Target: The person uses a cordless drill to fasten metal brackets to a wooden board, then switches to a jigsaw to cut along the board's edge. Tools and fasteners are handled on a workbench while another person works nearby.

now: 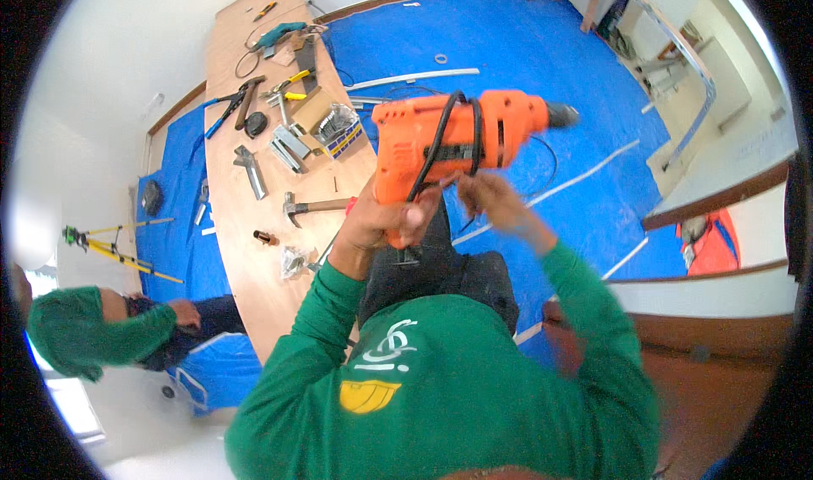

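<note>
An orange power drill [401, 137] is held up in front of me, its dark chuck pointing right. My left hand [378, 219] is wrapped round the drill's handle from below. A black power cord [438, 139] is looped around the drill's body. Just under the body, my right hand [498, 203] is closed, fingers pinched at the cord; the exact grip is partly blurred. Beyond the left hand, a claw hammer [318, 207] lies on the wooden table [233, 162].
The table also carries an open box of screws [334, 128], pliers [230, 107], metal brackets [290, 148] and a teal power tool [279, 33]. Blue sheeting [398, 35] covers the floor, with long white strips [584, 175]. A person in green [102, 332] sits at left beside a yellow tripod [118, 251].
</note>
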The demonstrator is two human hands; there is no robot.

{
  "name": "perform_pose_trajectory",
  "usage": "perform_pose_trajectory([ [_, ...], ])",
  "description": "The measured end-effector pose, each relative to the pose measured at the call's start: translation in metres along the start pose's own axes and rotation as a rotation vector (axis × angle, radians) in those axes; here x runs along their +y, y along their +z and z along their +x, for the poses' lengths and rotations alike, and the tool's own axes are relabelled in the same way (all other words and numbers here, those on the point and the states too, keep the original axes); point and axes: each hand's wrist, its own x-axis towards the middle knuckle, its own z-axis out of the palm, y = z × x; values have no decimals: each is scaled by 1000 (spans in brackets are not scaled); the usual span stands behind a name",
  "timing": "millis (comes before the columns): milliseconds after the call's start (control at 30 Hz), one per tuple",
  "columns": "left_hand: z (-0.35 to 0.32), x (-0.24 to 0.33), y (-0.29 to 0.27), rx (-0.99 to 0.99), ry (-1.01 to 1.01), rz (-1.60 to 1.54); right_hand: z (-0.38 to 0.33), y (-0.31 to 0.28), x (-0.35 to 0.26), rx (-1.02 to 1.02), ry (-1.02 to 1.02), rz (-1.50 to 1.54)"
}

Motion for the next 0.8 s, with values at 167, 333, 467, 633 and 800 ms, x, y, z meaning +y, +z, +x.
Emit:
perform_pose_trajectory([
  [167, 27, 22, -26, 260, 81, 441, -34, 22, -87, -285, 313, 218],
  [333, 8, 33, -63, 189, -86, 555, 11, -119, -119, -180, -256, -681],
  [467, -24, 23, -62, 66, -204, 303, 106, -201, -43, 0, -337, -473],
  [633, -41, 12, -30, -83, -148, 46, 100, -60, 45, -149, -18, 39],
  [800, -15, 20, -35, 162, 40, 202, -20, 72, -44, -381, 296, 372],
])
